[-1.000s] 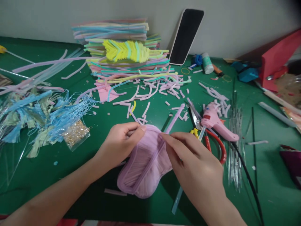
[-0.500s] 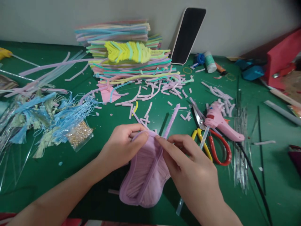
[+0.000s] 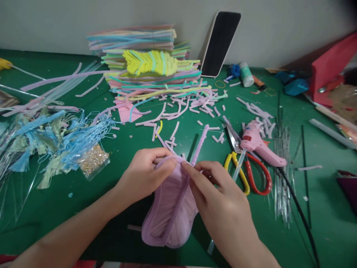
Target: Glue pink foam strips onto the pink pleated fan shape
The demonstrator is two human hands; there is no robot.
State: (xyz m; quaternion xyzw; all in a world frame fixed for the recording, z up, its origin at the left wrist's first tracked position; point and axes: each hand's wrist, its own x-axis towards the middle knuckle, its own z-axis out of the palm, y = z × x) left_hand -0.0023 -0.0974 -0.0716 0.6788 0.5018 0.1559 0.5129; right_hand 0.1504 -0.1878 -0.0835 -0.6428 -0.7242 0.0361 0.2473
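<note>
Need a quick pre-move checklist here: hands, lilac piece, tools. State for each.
1. Left hand gripping the lilac piece by its upper rim: ok.
2. Right hand pinching at the rim beside the stem: ok.
3. Stem's base fixed to the piece: cannot tell, right fingers cover it.
4. Glue gun hot: cannot tell.
5. Scissors free of the glue stick: not ok, it crosses the yellow handle.

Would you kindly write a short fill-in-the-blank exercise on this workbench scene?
1. The left hand and right hand hold a lilac craft piece; the scissors lie nearer the ____ hand.
2. The scissors have handles coloured yellow and ____.
3. The glue gun has a body coloured ____.
4. The table has a top coloured ____.

Missing words: right; red; pink; green.
</note>
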